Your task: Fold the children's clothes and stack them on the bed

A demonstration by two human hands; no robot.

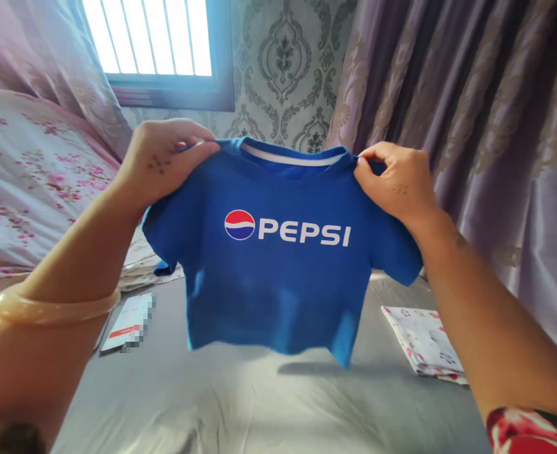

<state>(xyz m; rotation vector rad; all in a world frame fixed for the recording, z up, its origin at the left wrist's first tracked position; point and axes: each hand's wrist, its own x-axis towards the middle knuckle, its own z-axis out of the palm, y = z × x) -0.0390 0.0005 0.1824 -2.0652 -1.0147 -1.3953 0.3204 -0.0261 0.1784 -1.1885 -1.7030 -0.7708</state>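
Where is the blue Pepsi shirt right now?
In the head view the blue Pepsi shirt hangs mid-frame above the grey sheet, pinched at its shoulders by the left hand and right hand.

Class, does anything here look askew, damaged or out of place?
Only slightly: the blue short-sleeved Pepsi T-shirt, held at its shoulders by the left hand and right hand, hangs unevenly, its hem lower on the right. No tears or stains show.
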